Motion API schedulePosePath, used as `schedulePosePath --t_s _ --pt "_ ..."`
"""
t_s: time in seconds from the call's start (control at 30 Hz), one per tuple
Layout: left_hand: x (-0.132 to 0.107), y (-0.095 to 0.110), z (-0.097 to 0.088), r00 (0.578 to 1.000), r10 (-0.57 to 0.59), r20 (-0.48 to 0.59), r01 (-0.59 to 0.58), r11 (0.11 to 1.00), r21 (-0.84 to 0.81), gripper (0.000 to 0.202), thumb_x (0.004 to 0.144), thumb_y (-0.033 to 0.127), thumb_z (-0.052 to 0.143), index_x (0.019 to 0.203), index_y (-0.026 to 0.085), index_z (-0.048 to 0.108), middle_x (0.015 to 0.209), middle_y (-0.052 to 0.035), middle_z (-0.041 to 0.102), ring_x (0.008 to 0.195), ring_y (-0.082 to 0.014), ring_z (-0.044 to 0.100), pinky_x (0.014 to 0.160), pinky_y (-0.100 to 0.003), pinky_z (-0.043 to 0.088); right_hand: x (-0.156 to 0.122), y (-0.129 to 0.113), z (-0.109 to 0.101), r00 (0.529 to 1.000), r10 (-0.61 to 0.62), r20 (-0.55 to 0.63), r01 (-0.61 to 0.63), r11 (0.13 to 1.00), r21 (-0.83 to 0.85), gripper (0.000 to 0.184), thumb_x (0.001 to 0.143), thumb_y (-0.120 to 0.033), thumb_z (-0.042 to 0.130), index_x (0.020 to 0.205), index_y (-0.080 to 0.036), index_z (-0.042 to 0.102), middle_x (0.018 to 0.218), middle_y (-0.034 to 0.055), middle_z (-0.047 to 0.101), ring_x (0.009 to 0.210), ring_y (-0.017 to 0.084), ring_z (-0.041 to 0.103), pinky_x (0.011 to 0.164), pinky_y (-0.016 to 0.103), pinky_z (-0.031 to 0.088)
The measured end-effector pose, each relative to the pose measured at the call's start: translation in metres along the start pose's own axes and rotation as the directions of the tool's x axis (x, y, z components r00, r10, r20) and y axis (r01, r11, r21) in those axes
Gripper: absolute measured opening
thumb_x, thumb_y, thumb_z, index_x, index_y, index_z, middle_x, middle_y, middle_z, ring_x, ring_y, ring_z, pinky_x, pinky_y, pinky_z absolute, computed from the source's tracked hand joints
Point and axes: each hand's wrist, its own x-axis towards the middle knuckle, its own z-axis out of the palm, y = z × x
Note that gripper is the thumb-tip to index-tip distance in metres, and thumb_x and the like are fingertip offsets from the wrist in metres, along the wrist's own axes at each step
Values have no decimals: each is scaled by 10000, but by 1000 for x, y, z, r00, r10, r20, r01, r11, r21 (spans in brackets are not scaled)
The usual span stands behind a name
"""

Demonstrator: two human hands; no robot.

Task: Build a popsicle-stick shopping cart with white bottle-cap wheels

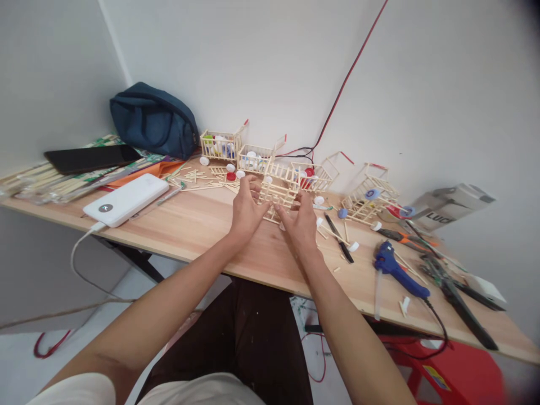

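Both my hands reach over the wooden table [202, 225] to a small cart frame made of thin wooden sticks [278, 194]. My left hand [246, 207] grips the frame's left side with its fingers curled round the sticks. My right hand [301, 220] holds the frame's right side, fingers bent against it. Loose sticks [198, 177] and white and red bottle caps [231, 172] lie just behind the frame.
Several finished stick carts [221, 145] with caps stand along the wall. A blue glue gun [396, 270], pliers [405, 239] and a black knife [340, 239] lie at the right. A white power bank [126, 199], a black phone [90, 158] and a blue bag [154, 121] sit at the left.
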Motion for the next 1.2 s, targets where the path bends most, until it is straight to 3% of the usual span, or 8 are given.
schedulePosePath --t_s 0.4,0.77,1.2 --pt "3 -4 1 999 -12 50 19 991 -135 442 702 111 707 1063 239 487 909 3 682 819 -160 683 787 -311 548 1 -1 -1 1000 11 11 -11 1000 -18 512 813 -527 675 1198 -238 502 1138 77 638 852 212 612 777 379 483" --pt "3 -5 0 999 -14 47 19 994 -105 461 686 86 714 1057 241 488 893 11 675 829 -168 680 812 -324 540 2 -3 -5 1000 -5 26 3 998 67 484 797 -477 705 1168 -234 511 1142 73 641 892 206 611 839 396 504" --pt "0 9 -4 997 -67 38 70 994 -86 349 703 99 719 960 214 513 946 -6 672 851 -165 673 820 -309 524 2 0 -4 999 18 47 -20 999 43 509 795 -482 693 1205 -238 516 1161 79 642 909 231 633 846 421 500"
